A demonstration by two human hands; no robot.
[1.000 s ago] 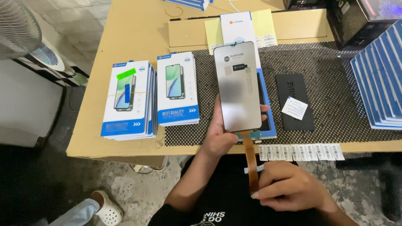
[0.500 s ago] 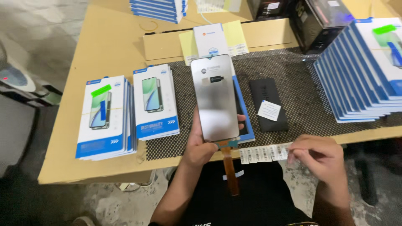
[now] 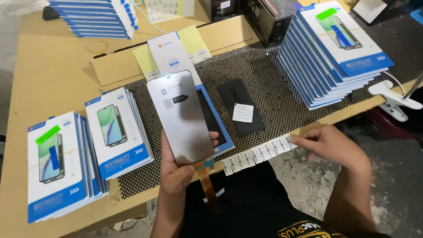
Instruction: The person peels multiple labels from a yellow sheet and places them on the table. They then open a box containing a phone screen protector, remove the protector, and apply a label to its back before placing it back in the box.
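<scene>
My left hand (image 3: 176, 169) holds a grey phone screen panel (image 3: 180, 117) upright by its lower edge, back side facing me, with an orange flex cable (image 3: 206, 181) hanging below it. My right hand (image 3: 328, 145) rests at the table's front edge, its fingertips pinching the right end of a strip of small white barcode labels (image 3: 255, 153). Behind the panel lies an open blue-edged box tray (image 3: 216, 123), and beside that a flat black pouch (image 3: 241, 107) with a white sticker.
Stacks of white-and-blue screen boxes stand at the left (image 3: 57, 165), left-centre (image 3: 118, 132), right (image 3: 335, 48) and far back (image 3: 94, 17). A black perforated mat (image 3: 282, 94) covers the wooden table (image 3: 53, 75). A white clamp (image 3: 394, 99) grips the right edge.
My right hand left the flex cable, moved right to the label strip and now pinches its end. The panel stays in my left hand; the view shifted right.
</scene>
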